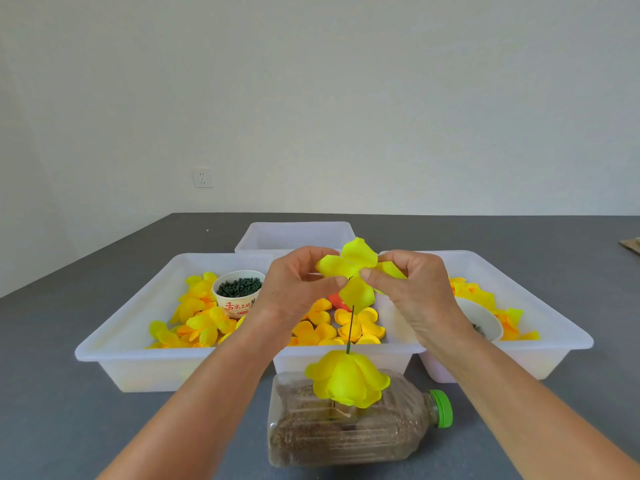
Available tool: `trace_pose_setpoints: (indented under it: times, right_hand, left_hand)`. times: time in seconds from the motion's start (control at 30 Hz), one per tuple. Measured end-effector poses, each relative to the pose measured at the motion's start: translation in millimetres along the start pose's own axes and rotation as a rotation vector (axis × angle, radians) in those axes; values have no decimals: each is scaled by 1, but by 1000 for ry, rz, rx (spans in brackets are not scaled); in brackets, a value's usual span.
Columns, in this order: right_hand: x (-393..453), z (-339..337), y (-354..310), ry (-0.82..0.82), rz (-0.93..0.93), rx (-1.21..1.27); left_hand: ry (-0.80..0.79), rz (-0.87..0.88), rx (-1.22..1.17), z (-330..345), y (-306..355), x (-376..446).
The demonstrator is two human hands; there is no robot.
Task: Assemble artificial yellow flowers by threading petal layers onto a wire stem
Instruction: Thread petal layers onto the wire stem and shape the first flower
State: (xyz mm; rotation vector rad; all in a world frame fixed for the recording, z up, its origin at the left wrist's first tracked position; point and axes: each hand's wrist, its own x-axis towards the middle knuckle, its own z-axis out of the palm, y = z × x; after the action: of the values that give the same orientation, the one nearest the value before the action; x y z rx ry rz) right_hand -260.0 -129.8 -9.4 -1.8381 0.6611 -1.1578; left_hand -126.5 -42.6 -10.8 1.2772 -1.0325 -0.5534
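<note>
Above the plastic bottle (349,431) lying on the desk (52,393), the left hand (298,282) and right hand (412,289) both pinch a yellow petal layer (356,268) atop the green wire stem (350,329); a finished flower head (346,379) hangs below.

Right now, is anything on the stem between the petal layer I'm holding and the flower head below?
Nothing visible. The petal layer sits at the top of the wire stem, and the stretch down to the flower head looks bare.
</note>
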Motion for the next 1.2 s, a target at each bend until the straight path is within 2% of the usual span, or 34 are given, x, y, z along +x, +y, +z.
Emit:
trace_pose_setpoints:
  times: [0.17, 0.3, 0.37, 0.5, 0.53, 0.6, 0.73, 0.9, 1.2]
  right_hand:
    - [-7, 0, 5, -20, -38, -93]
    - [-14, 1, 4, -58, -21, -33]
    - [-18, 1, 4, -75, 15, 16]
    - [-22, 1, 3, -91, 92, 74]
    - [-23, 1, 3, -95, 113, 92]
    - [-25, 1, 3, -95, 161, 119]
    - [-28, 0, 2, -95, 214, 191]
    - [-29, -2, 1, -148, 252, 256]
    - [-32, -3, -2, -201, 272, 308]
  left_hand:
    - [129, -12, -14, -7, -6, -16]
    - [170, 56, 22, -4, -6, -31]
    - [232, 136, 106, -1, -7, -39]
    - [519, 401, 299, 5, -8, -52]
    - [528, 456, 325, 7, -7, -55]
    - [449, 475, 374, 11, -7, -57]
    - [258, 259, 414, 18, -10, -56]
    - [162, 44, 146, 17, -10, -53]
    - [93, -23, 60, 16, -9, -54]
